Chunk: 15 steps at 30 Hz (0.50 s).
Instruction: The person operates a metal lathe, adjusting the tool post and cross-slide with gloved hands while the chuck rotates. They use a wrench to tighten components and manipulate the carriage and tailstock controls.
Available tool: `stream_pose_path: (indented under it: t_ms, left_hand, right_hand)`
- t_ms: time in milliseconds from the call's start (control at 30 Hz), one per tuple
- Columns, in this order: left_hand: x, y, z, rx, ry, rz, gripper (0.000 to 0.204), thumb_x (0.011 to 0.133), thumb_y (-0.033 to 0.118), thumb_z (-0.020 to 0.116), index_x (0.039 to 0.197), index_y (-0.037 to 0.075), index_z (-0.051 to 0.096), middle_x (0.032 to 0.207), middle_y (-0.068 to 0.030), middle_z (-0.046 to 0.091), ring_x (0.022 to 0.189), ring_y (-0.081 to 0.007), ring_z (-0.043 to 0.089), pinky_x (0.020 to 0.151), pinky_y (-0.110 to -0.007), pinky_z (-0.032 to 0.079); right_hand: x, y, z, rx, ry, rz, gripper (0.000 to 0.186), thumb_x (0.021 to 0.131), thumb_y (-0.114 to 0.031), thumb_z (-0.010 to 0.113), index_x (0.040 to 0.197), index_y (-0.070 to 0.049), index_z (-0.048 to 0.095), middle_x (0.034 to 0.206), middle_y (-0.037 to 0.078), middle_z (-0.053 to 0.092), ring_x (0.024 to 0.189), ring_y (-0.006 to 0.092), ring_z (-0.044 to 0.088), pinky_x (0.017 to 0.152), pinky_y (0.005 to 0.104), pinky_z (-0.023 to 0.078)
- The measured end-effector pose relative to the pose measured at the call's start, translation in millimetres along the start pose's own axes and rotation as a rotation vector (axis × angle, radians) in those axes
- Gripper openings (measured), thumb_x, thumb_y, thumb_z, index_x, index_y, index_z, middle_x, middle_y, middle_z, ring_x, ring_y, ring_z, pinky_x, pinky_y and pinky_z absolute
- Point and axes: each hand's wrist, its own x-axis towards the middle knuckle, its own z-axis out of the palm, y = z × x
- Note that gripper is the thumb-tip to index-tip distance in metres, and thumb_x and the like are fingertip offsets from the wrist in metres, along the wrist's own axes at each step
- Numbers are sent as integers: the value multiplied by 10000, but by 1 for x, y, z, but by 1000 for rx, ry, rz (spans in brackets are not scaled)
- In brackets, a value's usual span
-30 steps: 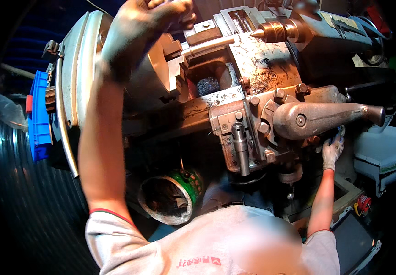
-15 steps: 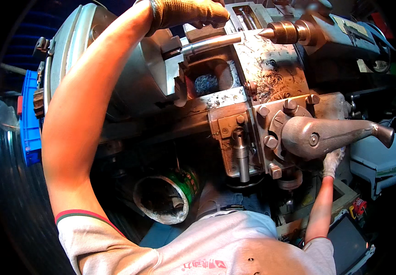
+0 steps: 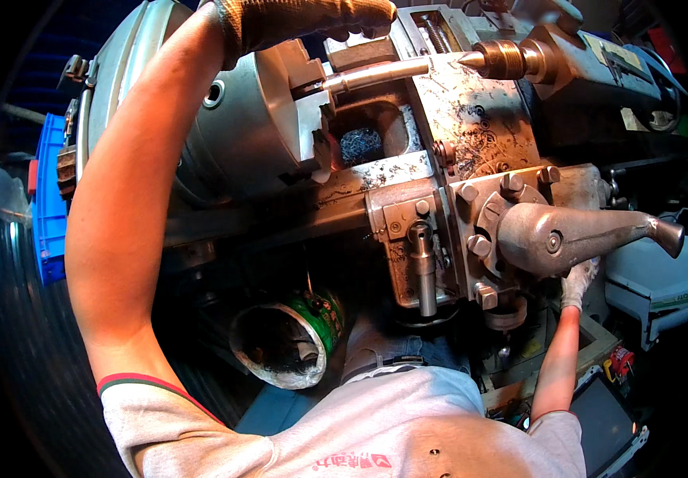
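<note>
Two gloved hands on a metal lathe [image 3: 471, 135], seen from above.

Biggest of all, the round steel chuck [image 3: 236, 131] at upper left, clamping a short metal rod [image 3: 376, 73] that runs rightward to the pointed tailstock centre [image 3: 491, 57]. Below and right, a heavy cast lever handle [image 3: 575, 235] on the carriage, pointing right. Low in the dark underneath, a green-sided bucket [image 3: 292, 338] lying tilted, mouth toward the camera; at far left, a blue plastic crate [image 3: 48, 199]. Reaching up across the chuck, the left hand [image 3: 304, 20] in a brown work glove, fingers curled down over the top of the machine just above the rod, though whether gripping anything cannot be told. Smallest, the right hand [image 3: 579, 283] in a pale glove, tucked under the lever handle, touching its underside; finger state hidden.
</note>
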Motion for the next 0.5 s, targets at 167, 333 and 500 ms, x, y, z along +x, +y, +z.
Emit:
stream_pose_path:
  t_ms: [167,333,500]
  left_hand:
    - [-40,37,-17,-57,-41,-13,443,812,273,703,1158,5,636,1104,-138,663,989,-208,639,897,-332,507]
    - [-47,52,-21,-97,-60,-21,414,826,268,690,1140,2,642,1086,-127,670,953,-189,651,866,-318,524]
    - [8,14,3,47,-13,-103,428,784,290,722,1109,19,662,1014,-114,686,912,-180,660,788,-308,554]
  right_hand:
    - [10,-8,-5,167,109,-6,662,836,-239,603,1413,-6,376,1362,287,420,1235,457,413,1088,522,305]
    - [12,-20,-29,203,14,33,607,848,-210,565,1403,-29,400,1315,282,450,1204,451,441,1039,500,357]
    - [7,-34,-47,197,-13,86,608,833,-223,576,1374,3,413,1300,275,463,1195,448,444,1026,502,360]
